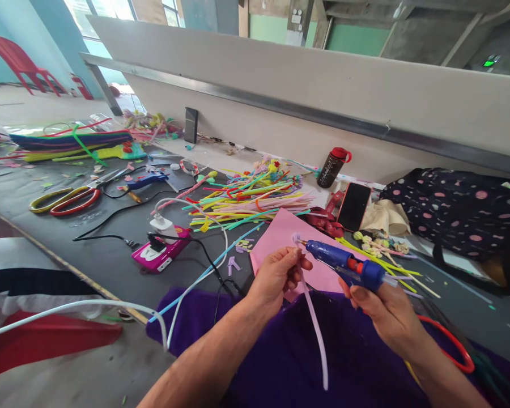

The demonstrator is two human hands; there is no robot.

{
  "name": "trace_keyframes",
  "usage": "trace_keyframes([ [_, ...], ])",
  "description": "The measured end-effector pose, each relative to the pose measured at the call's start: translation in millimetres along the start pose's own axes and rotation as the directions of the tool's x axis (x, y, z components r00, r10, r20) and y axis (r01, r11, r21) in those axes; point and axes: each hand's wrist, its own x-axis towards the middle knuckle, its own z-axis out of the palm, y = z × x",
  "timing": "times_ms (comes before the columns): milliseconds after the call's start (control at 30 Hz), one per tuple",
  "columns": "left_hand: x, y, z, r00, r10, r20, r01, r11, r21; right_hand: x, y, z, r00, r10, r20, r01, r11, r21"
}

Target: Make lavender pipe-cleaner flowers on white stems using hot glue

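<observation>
Pale lilac pipe cleaner (312, 317) — pinched near its curled tip by left hand (276, 277), above the worktop's near edge; right hand (382, 309) grips blue glue gun (344, 263), nozzle at tip. Gluing step; next likely needs a steady trigger squeeze.

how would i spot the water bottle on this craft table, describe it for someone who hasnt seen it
Look along the far edge of the dark table, at the foot of the pale slanted wall. Right of the heap of coloured pipe cleaners, just behind the face-down phone, leans the water bottle: dark and translucent, the only thing there with a red cap.
</observation>
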Motion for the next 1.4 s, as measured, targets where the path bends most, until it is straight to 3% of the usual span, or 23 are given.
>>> trace_keyframes([
  [1400,-2.2,3.8,2.1,0.999,-0.039,-0.027,0.039,0.999,0.012,-2.8,3.7,-2.4,0.999,-0.045,-0.002,0.045,0.999,-0.025],
])
